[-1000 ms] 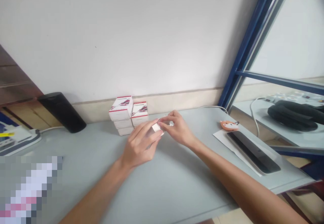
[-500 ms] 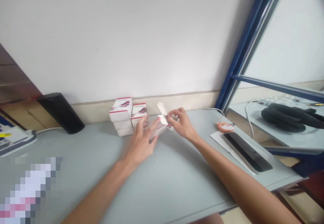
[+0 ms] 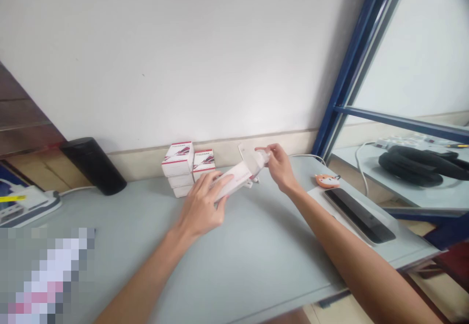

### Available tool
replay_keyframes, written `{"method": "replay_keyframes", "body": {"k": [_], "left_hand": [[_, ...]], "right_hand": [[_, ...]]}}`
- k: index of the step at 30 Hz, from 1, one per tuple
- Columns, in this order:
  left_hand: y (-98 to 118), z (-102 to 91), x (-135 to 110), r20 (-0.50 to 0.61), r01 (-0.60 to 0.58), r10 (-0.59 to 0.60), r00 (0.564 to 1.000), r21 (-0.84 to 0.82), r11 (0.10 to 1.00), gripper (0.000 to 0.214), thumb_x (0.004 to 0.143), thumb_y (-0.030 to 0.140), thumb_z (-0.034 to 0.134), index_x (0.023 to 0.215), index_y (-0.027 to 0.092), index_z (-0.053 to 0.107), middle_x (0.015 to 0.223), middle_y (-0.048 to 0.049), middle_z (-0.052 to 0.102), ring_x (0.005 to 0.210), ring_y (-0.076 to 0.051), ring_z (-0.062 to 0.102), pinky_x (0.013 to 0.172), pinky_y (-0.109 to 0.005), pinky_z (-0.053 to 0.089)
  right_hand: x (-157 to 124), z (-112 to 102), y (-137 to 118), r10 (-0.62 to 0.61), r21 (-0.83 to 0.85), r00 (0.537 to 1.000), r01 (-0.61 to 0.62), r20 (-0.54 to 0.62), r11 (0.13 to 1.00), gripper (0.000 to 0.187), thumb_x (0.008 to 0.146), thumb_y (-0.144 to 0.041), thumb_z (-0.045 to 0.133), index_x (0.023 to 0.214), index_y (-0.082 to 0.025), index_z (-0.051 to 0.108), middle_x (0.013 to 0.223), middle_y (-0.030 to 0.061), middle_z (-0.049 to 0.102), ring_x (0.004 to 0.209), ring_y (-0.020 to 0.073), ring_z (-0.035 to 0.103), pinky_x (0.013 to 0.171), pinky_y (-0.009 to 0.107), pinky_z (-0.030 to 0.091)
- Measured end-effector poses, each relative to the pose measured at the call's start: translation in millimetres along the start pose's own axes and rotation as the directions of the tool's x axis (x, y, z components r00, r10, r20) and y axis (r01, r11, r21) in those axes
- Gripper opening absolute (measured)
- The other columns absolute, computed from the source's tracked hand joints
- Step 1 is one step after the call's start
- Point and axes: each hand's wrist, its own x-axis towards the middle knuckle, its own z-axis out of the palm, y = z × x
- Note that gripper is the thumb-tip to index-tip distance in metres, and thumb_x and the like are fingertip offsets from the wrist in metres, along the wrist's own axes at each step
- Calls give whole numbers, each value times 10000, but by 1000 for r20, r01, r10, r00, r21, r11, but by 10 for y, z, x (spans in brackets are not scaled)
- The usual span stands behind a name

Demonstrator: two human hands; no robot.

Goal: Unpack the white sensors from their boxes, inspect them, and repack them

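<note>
My left hand (image 3: 200, 206) wraps the long white carton (image 3: 236, 180); my right hand (image 3: 280, 167) pinches its far end. Carton held over the counter (image 3: 264, 250), just beside the stacked red-and-white boxes (image 3: 178, 167), well back from the front edge.

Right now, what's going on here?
One person is working at a grey desk with bare hands. Their left hand grips a long white carton with red markings, and their right hand holds its far end, near a white flap. A stack of white boxes stands against the wall, with a black cylinder further left. A dark tablet lies on white paper to the right.
</note>
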Motion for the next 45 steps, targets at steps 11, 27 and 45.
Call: {"method": "replay_keyframes", "body": {"k": [11,27,45], "left_hand": [[-181,-267,92,191,70,-91,977,113,991,324,749,121,587,1039,238,673,1155,-94,696,1048,-323,653,839,-454,539],[347,-86,172,365,530,-664,653,-846,56,622,862,476,792,1396,285,539,1261,-80,709,997,-223,722,807,-322,601],[182,-142,230,497,488,-584,642,-852,-190,454,922,402,726,1321,216,615,1458,-160,621,1160,-345,723,968,-539,628]], "right_hand": [[236,-326,113,312,160,901,-275,-302,948,169,789,-394,589,815,-234,540,770,11,642,667,166,623,539,278,563],[-563,380,-480,-116,0,973,118,201,993,321,954,-552,603,1086,-267,673,1049,40,660,894,186,656,658,282,598],[175,-239,88,104,84,925,-79,-366,993,345,865,-424,663,1092,-268,454,857,-44,621,662,145,696,607,275,573]]}}
